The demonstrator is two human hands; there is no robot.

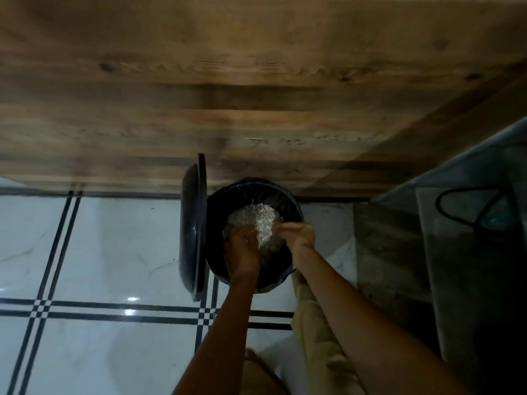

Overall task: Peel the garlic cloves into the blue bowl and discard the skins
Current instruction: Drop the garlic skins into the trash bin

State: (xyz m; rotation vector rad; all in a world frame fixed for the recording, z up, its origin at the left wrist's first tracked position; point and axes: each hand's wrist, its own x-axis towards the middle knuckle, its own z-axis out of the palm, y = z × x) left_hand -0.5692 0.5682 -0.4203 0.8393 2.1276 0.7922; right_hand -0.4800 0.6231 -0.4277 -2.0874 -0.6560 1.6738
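The garlic skins point(255, 219) lie as a pale heap inside the open black bin point(251, 184), directly below both hands. The left hand point(242, 253) and the right hand point(298, 235) flank the heap about equally (fingers point down; I cannot tell their grip).

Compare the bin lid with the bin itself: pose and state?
The bin lid stands upright, seen nearly edge-on; the bin faces its mouth to the camera. The lid holds nothing; the bin holds a pale heap of garlic skins. Both are dark and round.
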